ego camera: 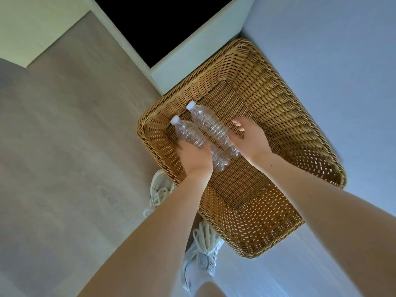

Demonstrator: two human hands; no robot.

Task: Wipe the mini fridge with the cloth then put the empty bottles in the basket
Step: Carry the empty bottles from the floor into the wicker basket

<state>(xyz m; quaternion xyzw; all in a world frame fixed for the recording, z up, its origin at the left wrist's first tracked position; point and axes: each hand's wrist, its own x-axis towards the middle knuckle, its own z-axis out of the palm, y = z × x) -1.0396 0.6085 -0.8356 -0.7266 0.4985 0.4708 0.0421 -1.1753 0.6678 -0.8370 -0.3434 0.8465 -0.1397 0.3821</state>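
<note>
A large woven wicker basket [276, 108] stands on the floor against a pale wall. Over its left part I hold two clear empty plastic bottles with white caps, side by side, caps pointing away from me. My left hand [194, 156] grips the left bottle [186, 131] around its middle. My right hand [249, 139] holds the right bottle [211, 125] near its base, fingers loosely curled. Both bottles are low inside the basket; I cannot tell whether they touch its bottom. Behind the basket is a white unit with a black top [192, 48], apparently the mini fridge. No cloth is in view.
Pale wood floor [64, 146] spreads to the left. My two feet in white sneakers [203, 249] stand at the basket's near left edge. A light wall [332, 61] borders the basket on the right.
</note>
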